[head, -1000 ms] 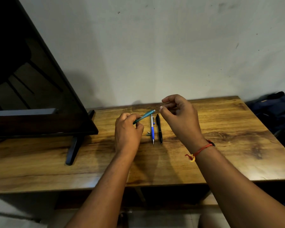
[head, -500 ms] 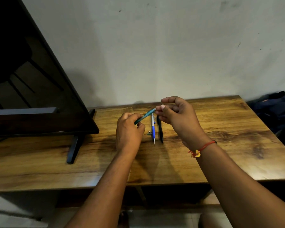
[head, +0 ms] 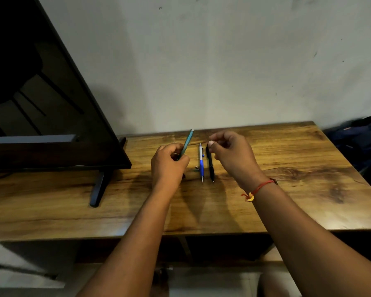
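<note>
While the left hand grips the teal pen by its lower end, tip tilted up above the desk, the right hand hovers just right of it, fingers curled, not touching, over the blue pen and black pen.

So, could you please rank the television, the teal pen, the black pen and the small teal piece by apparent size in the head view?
1. television
2. black pen and teal pen: alike; the teal one is raised and partly hidden in the left hand, so unranked
3. small teal piece
</note>
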